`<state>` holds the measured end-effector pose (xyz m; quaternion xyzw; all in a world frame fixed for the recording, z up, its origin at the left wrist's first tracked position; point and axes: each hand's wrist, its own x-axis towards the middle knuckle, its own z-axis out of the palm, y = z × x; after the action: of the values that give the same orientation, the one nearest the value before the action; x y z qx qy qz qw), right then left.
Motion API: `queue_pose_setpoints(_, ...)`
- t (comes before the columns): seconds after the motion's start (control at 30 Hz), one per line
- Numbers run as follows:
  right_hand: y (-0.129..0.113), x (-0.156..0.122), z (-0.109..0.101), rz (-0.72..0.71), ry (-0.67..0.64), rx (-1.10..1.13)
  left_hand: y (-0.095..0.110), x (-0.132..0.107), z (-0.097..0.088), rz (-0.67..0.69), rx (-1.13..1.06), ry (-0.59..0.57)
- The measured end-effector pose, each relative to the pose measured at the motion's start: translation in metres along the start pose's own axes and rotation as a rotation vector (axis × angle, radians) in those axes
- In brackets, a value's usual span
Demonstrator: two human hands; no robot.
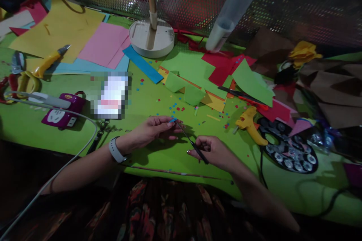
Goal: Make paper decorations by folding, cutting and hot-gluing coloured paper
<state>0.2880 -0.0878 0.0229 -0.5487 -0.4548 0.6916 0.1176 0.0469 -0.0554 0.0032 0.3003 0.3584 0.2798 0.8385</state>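
Note:
My left hand (pixel 155 130), with a pale watch band on its wrist, pinches a small piece of blue paper (pixel 173 120) above the green table. My right hand (pixel 210 150) is closed round a slim tool with a black handle (pixel 200 153) and a thin metal shaft. The tip of that tool meets the blue paper at my left fingertips; whether it is bladed I cannot tell. Tiny red and blue paper bits (pixel 178 109) lie scattered on the table just beyond both hands.
A phone (pixel 113 94) and purple power adapter (pixel 64 110) lie left, near a yellow cutter (pixel 49 62). Behind stand a fan base (pixel 152 39) and a clear bottle (pixel 233 13). Green paper (pixel 192 66), a yellow glue gun (pixel 250 124) and a round black tray (pixel 291 147) lie right.

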Motion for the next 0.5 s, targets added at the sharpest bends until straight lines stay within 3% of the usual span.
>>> queue_pose_setpoints(0.5, 0.0082, 0.0042, -0.0008, -0.025, 0.023, 0.008, 0.0001, 0.0004, 0.0007, -0.008, -0.039, 0.037)
